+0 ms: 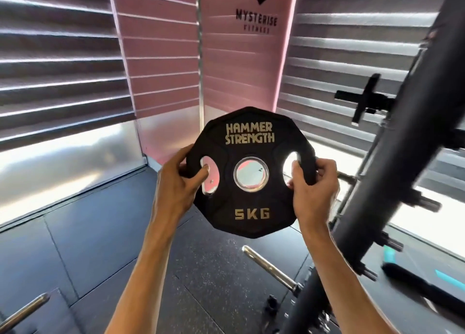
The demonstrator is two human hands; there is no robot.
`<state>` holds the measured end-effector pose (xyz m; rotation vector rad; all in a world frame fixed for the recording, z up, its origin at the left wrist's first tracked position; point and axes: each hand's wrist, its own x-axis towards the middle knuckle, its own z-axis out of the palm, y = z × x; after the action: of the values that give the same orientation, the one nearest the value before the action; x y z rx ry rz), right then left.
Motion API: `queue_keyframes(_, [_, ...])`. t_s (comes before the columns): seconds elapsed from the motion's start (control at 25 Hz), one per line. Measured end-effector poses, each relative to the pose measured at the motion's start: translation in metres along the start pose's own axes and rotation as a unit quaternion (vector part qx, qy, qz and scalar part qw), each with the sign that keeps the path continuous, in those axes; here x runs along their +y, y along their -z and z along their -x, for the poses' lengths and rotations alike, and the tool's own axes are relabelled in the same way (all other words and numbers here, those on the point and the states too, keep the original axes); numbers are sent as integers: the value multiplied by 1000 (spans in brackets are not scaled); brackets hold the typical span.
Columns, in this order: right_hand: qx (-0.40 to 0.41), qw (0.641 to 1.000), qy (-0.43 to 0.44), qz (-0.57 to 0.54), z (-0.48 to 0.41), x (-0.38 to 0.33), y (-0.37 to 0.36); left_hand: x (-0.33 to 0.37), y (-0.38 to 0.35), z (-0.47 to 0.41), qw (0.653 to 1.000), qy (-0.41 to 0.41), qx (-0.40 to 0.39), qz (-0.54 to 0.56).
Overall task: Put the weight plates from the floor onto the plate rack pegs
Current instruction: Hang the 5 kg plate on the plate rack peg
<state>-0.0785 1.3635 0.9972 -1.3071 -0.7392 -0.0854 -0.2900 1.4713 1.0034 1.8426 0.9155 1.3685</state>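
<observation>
Aloft, plate (251,200) between left hand (180,181), right hand (314,184)

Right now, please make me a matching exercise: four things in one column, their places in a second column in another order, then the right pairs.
Things
1. weight plate
2. chrome peg
3. rack upright
4. wall logo

Places
A. high on the pink panel
B. gripped between the left hand and the right hand
C. low in the view, beneath the plate
D. slanting across the right side

Pairs: 1-B, 2-C, 3-D, 4-A
</observation>
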Motion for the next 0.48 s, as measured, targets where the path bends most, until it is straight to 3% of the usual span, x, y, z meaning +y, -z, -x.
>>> queue_keyframes(0.2, [-24, 1000, -3, -11, -32, 45, -84, -66, -2, -64, 1000, 28, 9, 2])
queue_keyframes(0.48, [8, 1000, -27, -1, -126, 136, -202, -156, -48, -215, 999, 37, -30, 17])
